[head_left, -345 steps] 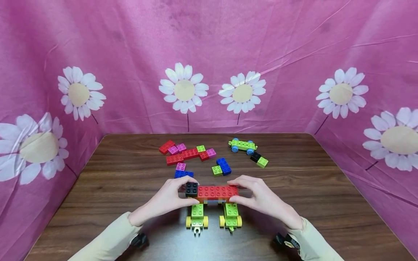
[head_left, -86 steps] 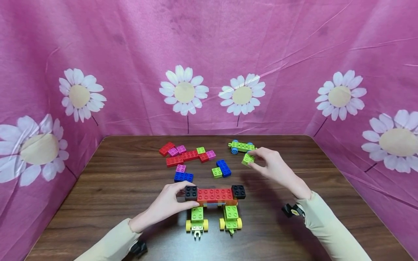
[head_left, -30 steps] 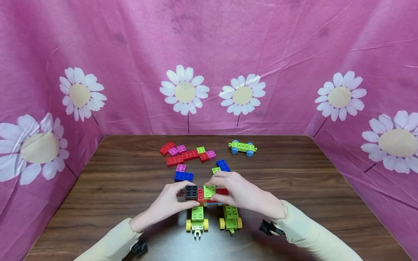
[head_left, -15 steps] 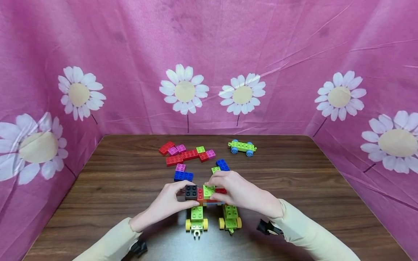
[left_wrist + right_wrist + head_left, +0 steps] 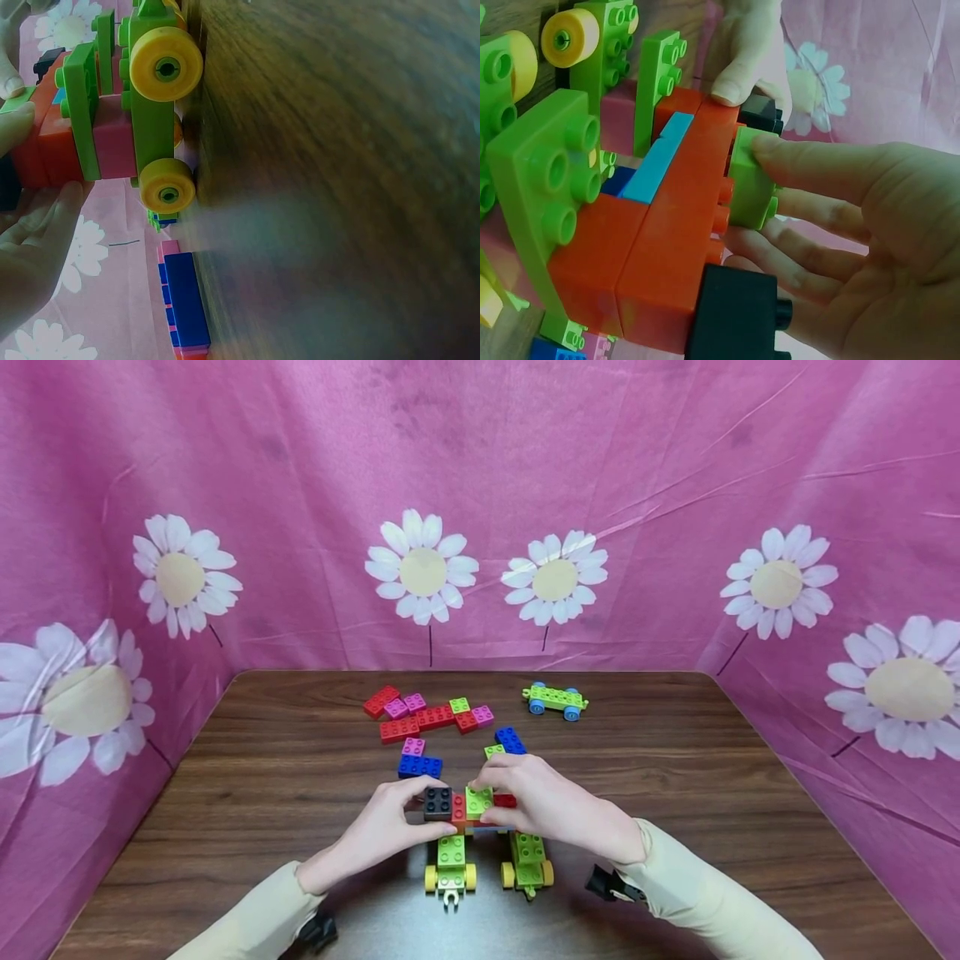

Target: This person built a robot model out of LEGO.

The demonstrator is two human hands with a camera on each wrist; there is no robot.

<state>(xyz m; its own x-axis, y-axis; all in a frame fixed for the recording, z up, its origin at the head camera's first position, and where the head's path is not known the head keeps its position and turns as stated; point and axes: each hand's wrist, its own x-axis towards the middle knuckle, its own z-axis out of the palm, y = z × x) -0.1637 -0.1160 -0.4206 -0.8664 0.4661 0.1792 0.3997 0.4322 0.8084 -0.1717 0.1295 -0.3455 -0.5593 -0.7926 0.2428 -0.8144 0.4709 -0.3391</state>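
Two lime green wheeled bases, the left one (image 5: 452, 853) and the right one (image 5: 529, 850), carry a bridge of red bricks (image 5: 671, 232) with a light blue strip (image 5: 658, 157) beside it. At the bridge's left end sits a black brick (image 5: 438, 803); my left hand (image 5: 378, 821) grips this end, fingers behind and thumb in front. My right hand (image 5: 551, 803) pinches a lime green brick (image 5: 479, 802) on top of the red bricks. A second black brick (image 5: 735, 315) stands at the right end, hidden behind the right hand in the head view.
Behind the hands lie a blue brick (image 5: 420, 767), a pink brick (image 5: 413, 747) and another blue brick (image 5: 511, 741). Farther back are several red bricks (image 5: 400, 729) with pink ones, and a green car base (image 5: 555, 697) with blue wheels. A pink flowered cloth (image 5: 480, 460) surrounds the table.
A second black brick was added to the bridge's right end. My right hand then brought the lime green brick from the back right onto the red bricks. The last second shows almost no movement.
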